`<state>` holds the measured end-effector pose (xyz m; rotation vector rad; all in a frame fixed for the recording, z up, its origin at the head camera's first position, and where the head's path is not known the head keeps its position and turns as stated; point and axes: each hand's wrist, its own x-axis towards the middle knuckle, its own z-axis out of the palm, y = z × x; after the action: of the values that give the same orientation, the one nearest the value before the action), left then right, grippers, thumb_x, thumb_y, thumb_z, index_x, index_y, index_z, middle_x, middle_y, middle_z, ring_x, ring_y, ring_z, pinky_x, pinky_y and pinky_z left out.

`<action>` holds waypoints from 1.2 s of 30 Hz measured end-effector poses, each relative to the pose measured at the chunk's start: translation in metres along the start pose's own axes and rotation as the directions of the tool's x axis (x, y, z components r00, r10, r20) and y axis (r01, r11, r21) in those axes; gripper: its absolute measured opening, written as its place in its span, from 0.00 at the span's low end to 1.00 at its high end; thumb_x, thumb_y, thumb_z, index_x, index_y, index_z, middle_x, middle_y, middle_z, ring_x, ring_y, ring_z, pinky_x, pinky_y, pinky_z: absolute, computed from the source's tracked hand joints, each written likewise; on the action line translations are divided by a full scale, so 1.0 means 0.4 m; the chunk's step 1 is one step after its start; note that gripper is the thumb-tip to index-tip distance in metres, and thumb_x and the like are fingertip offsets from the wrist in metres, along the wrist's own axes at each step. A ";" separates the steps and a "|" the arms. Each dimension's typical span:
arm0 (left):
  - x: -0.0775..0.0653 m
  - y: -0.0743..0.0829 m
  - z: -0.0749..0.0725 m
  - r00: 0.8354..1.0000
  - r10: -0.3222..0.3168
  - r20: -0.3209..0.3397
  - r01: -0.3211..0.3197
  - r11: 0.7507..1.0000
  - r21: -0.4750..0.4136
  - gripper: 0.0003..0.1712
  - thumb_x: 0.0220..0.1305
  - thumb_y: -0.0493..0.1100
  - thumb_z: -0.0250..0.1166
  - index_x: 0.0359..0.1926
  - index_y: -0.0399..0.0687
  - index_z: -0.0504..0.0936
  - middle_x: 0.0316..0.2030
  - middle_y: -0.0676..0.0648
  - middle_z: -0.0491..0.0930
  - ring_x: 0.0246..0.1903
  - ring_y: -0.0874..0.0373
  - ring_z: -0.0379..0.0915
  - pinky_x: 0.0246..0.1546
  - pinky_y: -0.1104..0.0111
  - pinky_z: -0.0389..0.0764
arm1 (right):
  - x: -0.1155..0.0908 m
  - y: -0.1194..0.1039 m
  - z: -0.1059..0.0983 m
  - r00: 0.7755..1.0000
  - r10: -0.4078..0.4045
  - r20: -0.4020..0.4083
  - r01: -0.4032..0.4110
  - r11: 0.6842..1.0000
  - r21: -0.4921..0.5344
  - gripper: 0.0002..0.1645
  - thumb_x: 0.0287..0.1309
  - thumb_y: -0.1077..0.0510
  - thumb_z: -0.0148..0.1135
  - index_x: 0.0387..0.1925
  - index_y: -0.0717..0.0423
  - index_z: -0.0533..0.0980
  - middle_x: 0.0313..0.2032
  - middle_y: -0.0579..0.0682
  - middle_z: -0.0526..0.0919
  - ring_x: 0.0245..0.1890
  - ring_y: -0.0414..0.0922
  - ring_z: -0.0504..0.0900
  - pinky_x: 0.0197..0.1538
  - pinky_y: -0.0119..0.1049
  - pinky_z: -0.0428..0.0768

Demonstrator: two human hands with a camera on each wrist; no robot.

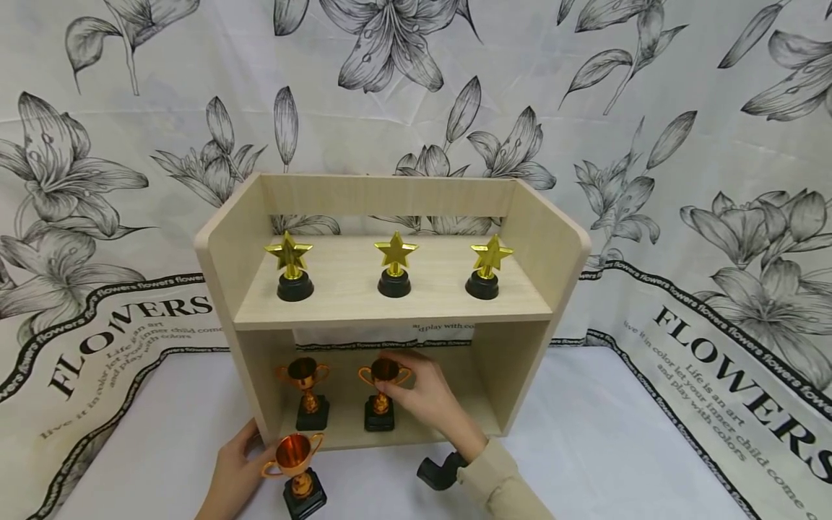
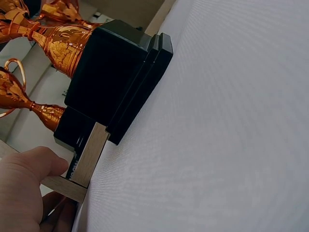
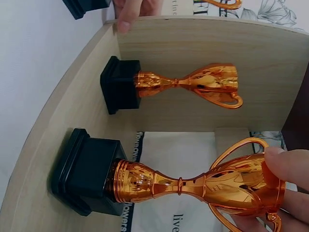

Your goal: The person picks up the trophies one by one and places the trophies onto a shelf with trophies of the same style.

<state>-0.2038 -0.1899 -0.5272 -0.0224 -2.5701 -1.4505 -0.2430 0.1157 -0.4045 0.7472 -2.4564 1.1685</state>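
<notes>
My right hand (image 1: 422, 390) pinches the rim of a copper-coloured trophy cup (image 3: 231, 183), its black base on the lower shelf of a small wooden shelf unit (image 1: 390, 321). To the left of it stands a second trophy cup (image 1: 305, 383), also on the lower shelf. A third trophy cup (image 1: 295, 462) is on the white cloth in front of the unit's left side. My left hand (image 1: 237, 466) grips the lower front edge of the left side panel, thumb inside it in the left wrist view.
On the upper shelf stand three gold star trophies (image 1: 394, 263) with round black bases. A black curved piece (image 1: 438, 473) shows beside the right wrist. White cloth (image 1: 617, 433) covers the table, and a flower-printed cloth (image 1: 416, 130) hangs behind.
</notes>
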 end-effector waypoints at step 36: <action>-0.001 0.000 0.002 1.000 -0.003 -0.004 0.003 1.000 0.007 0.36 0.59 0.50 0.66 0.63 0.36 0.67 0.55 0.33 0.74 0.50 0.42 0.74 0.53 0.44 0.70 | 0.014 0.020 0.032 1.000 0.012 -0.007 -0.012 0.999 0.031 0.25 0.48 0.56 0.71 0.51 0.49 0.79 0.46 0.45 0.82 0.46 0.40 0.79 0.51 0.40 0.77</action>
<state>-0.2036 -0.1892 -0.5275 -0.0152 -2.5732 -1.4415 -0.2530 0.1080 -0.4148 0.7363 -2.4453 1.2144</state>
